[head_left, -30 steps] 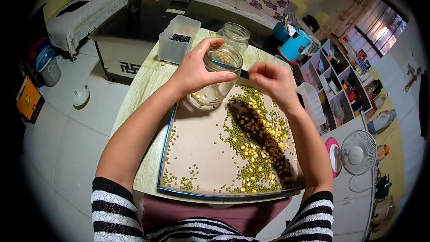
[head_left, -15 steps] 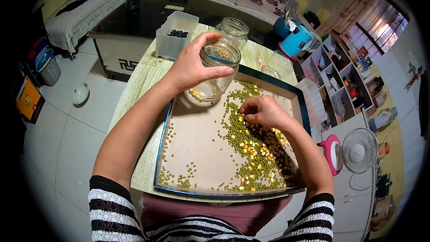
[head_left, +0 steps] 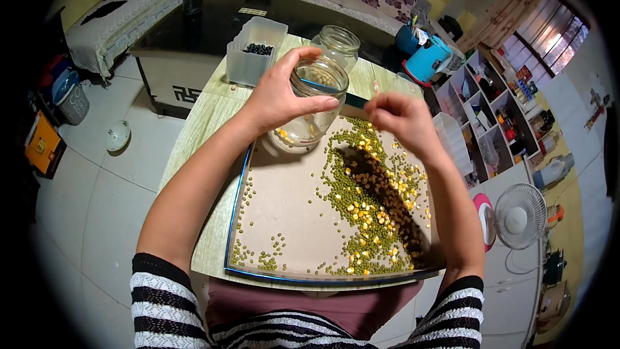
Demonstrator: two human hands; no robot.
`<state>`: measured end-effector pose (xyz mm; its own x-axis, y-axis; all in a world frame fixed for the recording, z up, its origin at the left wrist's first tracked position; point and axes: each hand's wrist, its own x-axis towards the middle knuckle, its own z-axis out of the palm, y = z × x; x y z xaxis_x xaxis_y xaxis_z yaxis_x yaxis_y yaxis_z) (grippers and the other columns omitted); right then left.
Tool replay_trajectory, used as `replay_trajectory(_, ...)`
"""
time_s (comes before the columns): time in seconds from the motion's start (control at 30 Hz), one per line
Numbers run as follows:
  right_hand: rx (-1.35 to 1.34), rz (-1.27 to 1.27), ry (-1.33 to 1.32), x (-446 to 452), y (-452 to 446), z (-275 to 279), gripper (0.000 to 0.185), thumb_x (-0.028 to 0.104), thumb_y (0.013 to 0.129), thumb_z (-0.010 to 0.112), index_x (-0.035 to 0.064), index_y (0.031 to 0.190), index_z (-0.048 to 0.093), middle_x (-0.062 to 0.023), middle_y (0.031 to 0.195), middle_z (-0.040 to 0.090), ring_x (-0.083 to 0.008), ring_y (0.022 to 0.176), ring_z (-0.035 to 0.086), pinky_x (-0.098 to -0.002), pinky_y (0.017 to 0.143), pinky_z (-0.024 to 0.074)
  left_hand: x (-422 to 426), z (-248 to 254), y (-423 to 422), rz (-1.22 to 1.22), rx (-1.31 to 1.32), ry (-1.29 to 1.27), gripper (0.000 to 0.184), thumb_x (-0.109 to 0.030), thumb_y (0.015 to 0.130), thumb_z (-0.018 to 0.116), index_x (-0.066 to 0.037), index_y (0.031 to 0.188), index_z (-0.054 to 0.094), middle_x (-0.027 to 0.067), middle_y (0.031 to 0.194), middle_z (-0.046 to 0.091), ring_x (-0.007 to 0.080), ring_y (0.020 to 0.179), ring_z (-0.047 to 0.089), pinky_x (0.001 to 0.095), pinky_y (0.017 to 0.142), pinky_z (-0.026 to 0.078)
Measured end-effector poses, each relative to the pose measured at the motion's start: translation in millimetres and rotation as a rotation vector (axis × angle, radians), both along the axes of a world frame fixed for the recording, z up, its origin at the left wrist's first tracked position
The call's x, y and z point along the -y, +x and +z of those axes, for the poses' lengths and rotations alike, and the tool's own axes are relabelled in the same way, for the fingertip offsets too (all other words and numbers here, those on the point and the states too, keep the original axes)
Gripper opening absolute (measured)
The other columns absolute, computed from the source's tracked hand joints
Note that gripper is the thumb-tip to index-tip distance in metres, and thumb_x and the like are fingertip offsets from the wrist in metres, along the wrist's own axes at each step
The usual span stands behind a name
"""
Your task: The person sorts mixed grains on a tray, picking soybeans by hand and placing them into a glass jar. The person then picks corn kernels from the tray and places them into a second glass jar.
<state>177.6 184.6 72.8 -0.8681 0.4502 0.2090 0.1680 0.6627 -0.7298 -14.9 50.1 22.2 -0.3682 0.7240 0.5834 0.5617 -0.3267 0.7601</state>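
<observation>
My left hand (head_left: 281, 95) is wrapped round a clear glass jar (head_left: 302, 126) that has a few yellow corn kernels near its bottom. The jar stands at the back left of a shallow tray (head_left: 278, 207). Green beans (head_left: 342, 187) and yellow corn kernels (head_left: 368, 213) lie mixed across the tray's right half, with scattered beans at the front left. Above the tray's back right, my right hand (head_left: 402, 119) is raised beside the jar, fingertips pinched together. Whatever may be between them is too small to make out.
A translucent container (head_left: 248, 68) with dark beans and a second glass jar (head_left: 339, 45) stand behind the tray. Another translucent container (head_left: 452, 145) is at its right. Further back are a blue kettle (head_left: 426, 61) and a black table (head_left: 226, 26).
My right hand went down to the beans and kernels, fingers pinched, then rose back toward the jar. My left hand and the jar have shifted only slightly.
</observation>
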Motion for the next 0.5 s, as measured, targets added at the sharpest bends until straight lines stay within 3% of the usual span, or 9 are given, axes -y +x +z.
replay_trajectory(0.13,-0.217,0.041,0.034,11,-31,31,0.012,0.004,0.078,0.060,-0.0032,0.088,0.062,-0.0034,0.071,0.064,-0.0073,0.062,0.057,-0.0214,0.059,0.0473,0,0,0,0.005,-0.018,0.013,0.076,-0.036,0.061,0.077,-0.004,0.122,0.044,0.0119,0.118,0.051,0.0218,0.111,0.049,0.0331,0.096,0.036)
replay_trajectory(0.37,-0.304,0.069,0.057,13,-38,17,0.016,0.004,0.077,0.062,-0.0018,0.092,0.062,-0.0061,0.082,0.066,-0.0087,0.073,0.061,-0.0226,0.068,0.0494,1,2,1,0.003,-0.007,0.010,0.075,-0.036,0.062,0.076,-0.004,0.122,0.044,0.0119,0.118,0.051,0.0219,0.112,0.048,0.0329,0.097,0.036)
replay_trajectory(0.43,-0.146,0.057,-0.020,12,-19,11,0.011,0.001,0.080,0.059,-0.0013,0.091,0.059,0.0004,0.079,0.060,-0.0050,0.071,0.054,-0.0202,0.065,0.0448,1,1,1,0.005,-0.007,0.015,0.075,-0.036,0.062,0.076,-0.004,0.122,0.044,0.0118,0.118,0.051,0.0219,0.113,0.048,0.0329,0.097,0.036)
replay_trajectory(0.5,0.138,0.059,0.007,6,-2,-5,0.010,0.001,0.078,0.061,-0.0005,0.088,0.060,0.0008,0.078,0.060,-0.0050,0.071,0.054,-0.0205,0.065,0.0452,-1,-1,0,0.011,-0.018,0.017,0.075,-0.037,0.062,0.076,-0.004,0.121,0.045,0.0119,0.119,0.051,0.0219,0.113,0.048,0.0328,0.097,0.036)
